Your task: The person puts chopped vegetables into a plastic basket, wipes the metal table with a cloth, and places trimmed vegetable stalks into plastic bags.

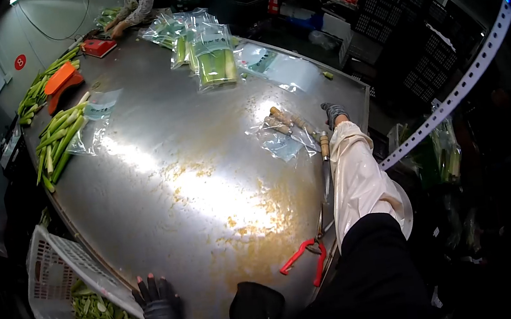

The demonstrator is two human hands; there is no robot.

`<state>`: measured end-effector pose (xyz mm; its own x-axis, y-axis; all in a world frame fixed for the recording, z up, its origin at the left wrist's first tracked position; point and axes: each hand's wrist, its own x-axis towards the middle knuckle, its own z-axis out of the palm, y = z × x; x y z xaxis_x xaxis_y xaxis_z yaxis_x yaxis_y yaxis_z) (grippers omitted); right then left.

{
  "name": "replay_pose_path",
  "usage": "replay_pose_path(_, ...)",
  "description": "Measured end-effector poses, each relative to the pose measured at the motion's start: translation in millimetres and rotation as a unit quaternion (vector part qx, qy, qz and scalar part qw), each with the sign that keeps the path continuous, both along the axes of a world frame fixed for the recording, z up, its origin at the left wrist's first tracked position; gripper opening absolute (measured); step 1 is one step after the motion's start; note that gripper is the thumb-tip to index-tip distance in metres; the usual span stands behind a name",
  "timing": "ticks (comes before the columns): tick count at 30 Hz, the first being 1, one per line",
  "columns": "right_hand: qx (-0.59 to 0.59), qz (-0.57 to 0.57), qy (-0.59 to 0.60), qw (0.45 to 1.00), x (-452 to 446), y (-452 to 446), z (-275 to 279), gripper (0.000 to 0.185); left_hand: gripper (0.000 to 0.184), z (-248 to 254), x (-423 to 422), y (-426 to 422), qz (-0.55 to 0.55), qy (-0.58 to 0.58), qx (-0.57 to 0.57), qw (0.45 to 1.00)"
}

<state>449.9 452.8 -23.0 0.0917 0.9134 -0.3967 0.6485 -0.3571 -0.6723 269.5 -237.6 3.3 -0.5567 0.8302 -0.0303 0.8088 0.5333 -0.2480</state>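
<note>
My left hand (161, 308), in a dark fingertip-less glove, lies with fingers spread at the near left edge of the metal table (141, 218), beside a white plastic basket (83, 263) of cut green pieces (106, 318). Stretched to the table's right side, my right hand (335, 113) wears a dark glove too. Its fingers look apart with nothing visible in them. Just left of it lie several brown, handle-like pieces (279, 120) on clear plastic, and a wooden-handled knife (324, 151). Nearer me are red-handled shears (312, 256).
Green stalks (62, 142) and an orange device (62, 85) line the left edge. Bagged stalks (216, 62) lie at the back, near a red device (99, 47) and another person's hand (118, 29). A perforated white strip (452, 97) crosses the right side; black crates (431, 61) stand behind.
</note>
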Motion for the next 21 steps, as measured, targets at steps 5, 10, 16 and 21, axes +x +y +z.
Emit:
replay_pose_path(5,0.216,0.144,-0.228,0.938,-23.6,-13.6,21.1,0.063,0.063,-6.9,8.9,0.9,0.133,-0.146,-0.006,0.98)
replay_pose_path(10,0.291,0.278,-0.311,0.861,-62.1,18.0,0.5,0.079,0.062,-8.3,1.5,-10.6,0.079,-0.097,-0.011,0.992)
replay_pose_path(16,0.215,0.332,-0.377,0.837,-93.9,45.2,23.1,0.079,0.057,-5.6,5.2,-3.4,0.07,-0.112,-0.014,0.991)
replay_pose_path(21,0.177,0.375,-0.378,0.828,-95.6,51.7,30.9,0.075,0.055,-0.4,7.8,1.5,0.058,-0.134,-0.009,0.989)
